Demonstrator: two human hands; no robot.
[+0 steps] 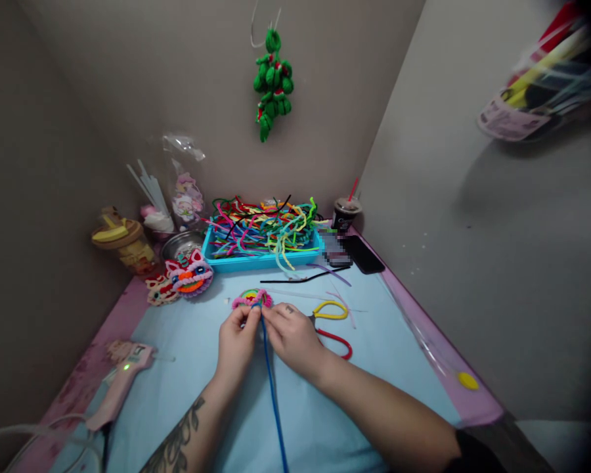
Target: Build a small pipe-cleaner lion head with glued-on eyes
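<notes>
At the middle of the table my left hand point(240, 335) and my right hand point(290, 332) meet, both with fingers pinched together. Between the fingertips is the upper end of a blue pipe cleaner point(272, 387), whose long tail hangs toward me. Just behind the fingers is a small pipe-cleaner piece point(251, 298) with a pink edge and yellow and green inside, partly hidden by my hands. Whether the blue strand is joined to it I cannot make out. Scissors point(331, 310) with one yellow and one red handle lie beside my right hand, partly covered by it.
A blue tray point(261, 264) heaped with coloured pipe cleaners stands at the back. Left are finished lion-head pieces point(192, 274) and a pink glue gun point(118, 387) with a green light. A phone point(363, 255) and a drink cup point(345, 213) stand back right.
</notes>
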